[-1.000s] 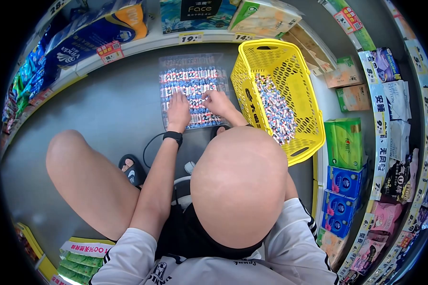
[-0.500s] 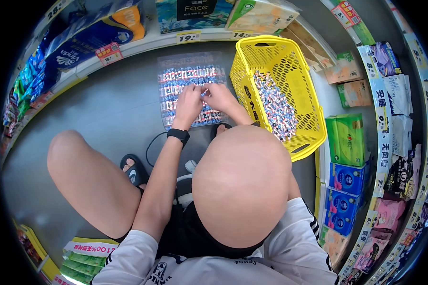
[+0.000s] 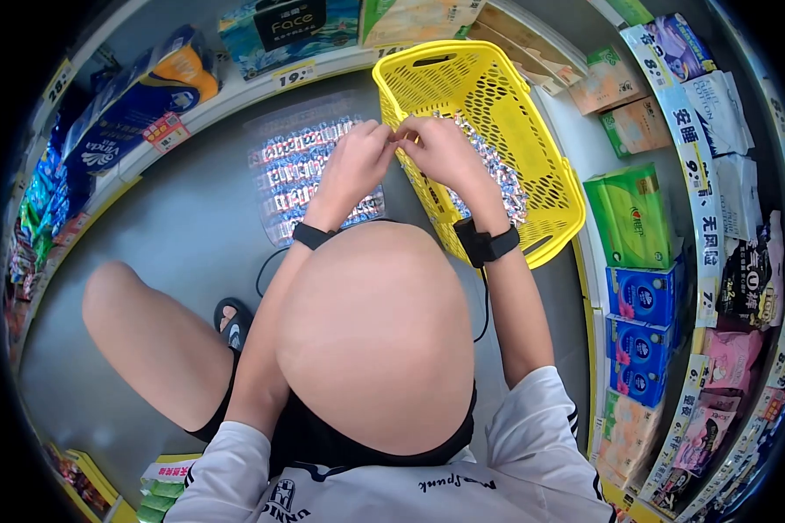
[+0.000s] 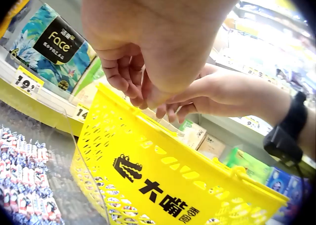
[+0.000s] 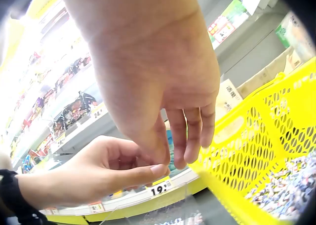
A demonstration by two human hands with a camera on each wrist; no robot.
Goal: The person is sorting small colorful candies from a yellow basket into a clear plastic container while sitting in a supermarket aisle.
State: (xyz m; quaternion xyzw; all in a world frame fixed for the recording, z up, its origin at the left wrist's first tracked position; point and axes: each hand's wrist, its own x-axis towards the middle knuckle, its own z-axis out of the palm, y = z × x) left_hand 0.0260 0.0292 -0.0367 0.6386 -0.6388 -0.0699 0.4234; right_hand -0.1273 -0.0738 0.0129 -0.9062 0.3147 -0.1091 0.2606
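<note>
At the near-left rim of a yellow shopping basket (image 3: 545,144), my left hand (image 3: 353,161) and right hand (image 3: 445,152) meet fingertip to fingertip. The left fingers are curled toward the thumb in the left wrist view. In the right wrist view, the right fingers bend down, with the left thumb close to them. I cannot tell whether anything is between the fingertips. Loose wrapped candies (image 3: 506,187) lie in the basket, partly hidden by my right hand. To the left, a clear plastic box (image 3: 310,106) on the floor holds wrapped candies (image 3: 288,179) in neat rows, partly behind my left hand.
Shelves with tissue packs (image 3: 632,213) run close along the right side. More paper packs (image 3: 283,30) stand on the shelf ahead, beyond the box. My raised knee (image 3: 375,331) is just below the hands. A slippered foot (image 3: 233,322) rests on the grey floor.
Both hands have moved right, from over the candy rows in the box to the basket's rim. The head view has shifted, so box and basket appear further left.
</note>
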